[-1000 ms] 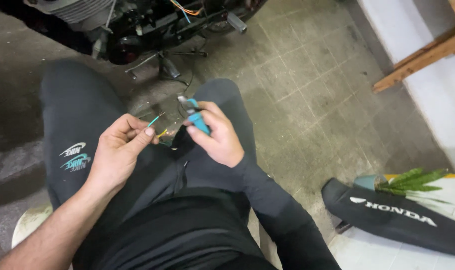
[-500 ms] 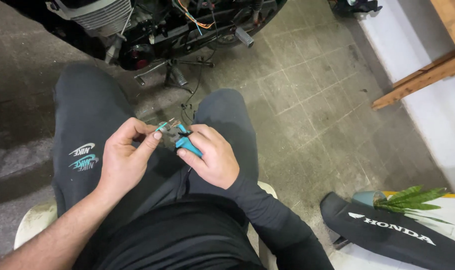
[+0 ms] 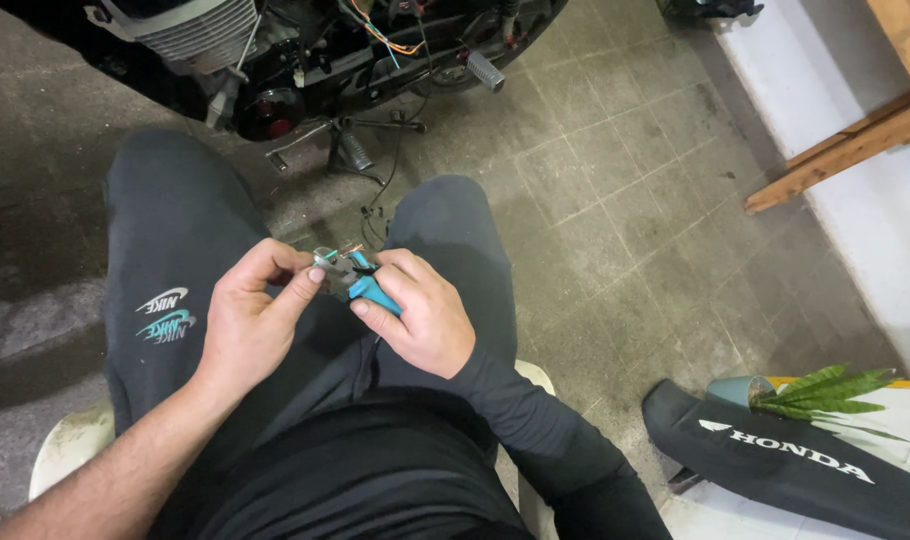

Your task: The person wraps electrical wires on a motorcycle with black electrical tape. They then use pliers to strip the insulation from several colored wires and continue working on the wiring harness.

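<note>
1. Grey tiled concrete floor stretches under a stripped black motorcycle with loose wiring.
2. Black padded motorcycle seat lies lower right.
3. Left hand pinches a thin wire end over the lap.
4. Right hand has its grip closed around teal-handled pliers, whose tip meets the wire.

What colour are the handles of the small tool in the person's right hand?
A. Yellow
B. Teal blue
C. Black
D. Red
B: the right hand is wrapped around pliers whose handles show teal blue between the fingers, while the left hand pinches at the tool's tip.
</note>
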